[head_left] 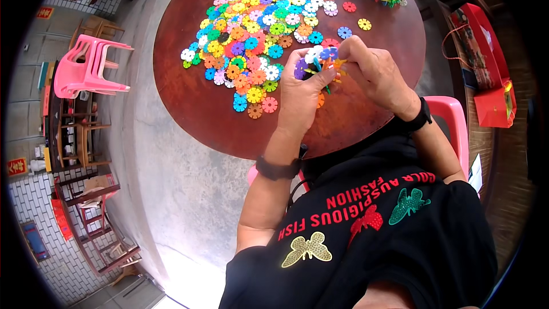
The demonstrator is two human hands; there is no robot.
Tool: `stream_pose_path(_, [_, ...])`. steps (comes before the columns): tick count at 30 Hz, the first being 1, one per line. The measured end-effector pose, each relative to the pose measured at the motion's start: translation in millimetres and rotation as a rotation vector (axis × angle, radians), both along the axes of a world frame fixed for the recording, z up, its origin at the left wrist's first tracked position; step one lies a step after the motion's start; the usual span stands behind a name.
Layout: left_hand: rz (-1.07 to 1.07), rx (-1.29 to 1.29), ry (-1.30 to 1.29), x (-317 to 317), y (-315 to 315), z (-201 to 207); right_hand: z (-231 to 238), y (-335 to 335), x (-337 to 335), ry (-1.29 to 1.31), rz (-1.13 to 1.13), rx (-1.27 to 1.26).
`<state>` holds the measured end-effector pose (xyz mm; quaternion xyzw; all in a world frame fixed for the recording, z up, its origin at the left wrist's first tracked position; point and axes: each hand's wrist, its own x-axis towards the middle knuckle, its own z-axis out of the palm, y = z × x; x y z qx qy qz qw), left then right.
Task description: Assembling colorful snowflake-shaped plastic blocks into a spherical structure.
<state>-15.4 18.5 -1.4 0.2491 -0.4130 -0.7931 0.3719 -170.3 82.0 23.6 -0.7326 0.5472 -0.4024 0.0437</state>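
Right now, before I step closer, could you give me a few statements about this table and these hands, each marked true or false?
1. Loose discs lie on the table. True.
2. The table is square. False: it has a rounded edge.
3. The left hand holds a cluster of joined pieces. True.
4. The right hand rests in the lap. False: it is raised, its fingers at the cluster.
5. The chair at the picture's left is green. False: the chair is pink.
6. Both wrists wear a dark band: one on the left, one on the right. True.
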Motion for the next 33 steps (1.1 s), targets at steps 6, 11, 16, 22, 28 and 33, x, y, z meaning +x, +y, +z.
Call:
stream_pose_path(6, [0.006, -0.043, -0.054, 0.1, -2.1, -5.9, -3.6, -4.3, -0.9, -0.050, 0.014, 0.021])
stream_pose_path(11, [-0.183, 0.055, 0.078, 4.2, -9.8, -3.8, -6.3, -14.8, -23.7, -0.126, 0.084, 0.038])
stream_pose_path(16, [-0.398, 0.307, 0.185, 13.7, -17.3, -0.8, 18.6, -19.4, -35.2, -0.072, 0.248, 0.223])
stream_pose_path(22, [-0.378, 0.429, 0.225, 10.4, -19.2, -6.6, 31.1, -42.6, -27.9, -0.070, 0.283, 0.328])
stream_pose_path(28, [-0.168, 0.448, 0.225, 16.6, -27.1, -12.2, -26.9, -73.8, -84.2, 0.337, -0.117, 0.146])
stream_pose_path(33, [-0.118, 0.442, 0.258, 17.1, -30.9, -14.8, -70.0, -59.8, -109.7, 0.568, -0.222, 0.248])
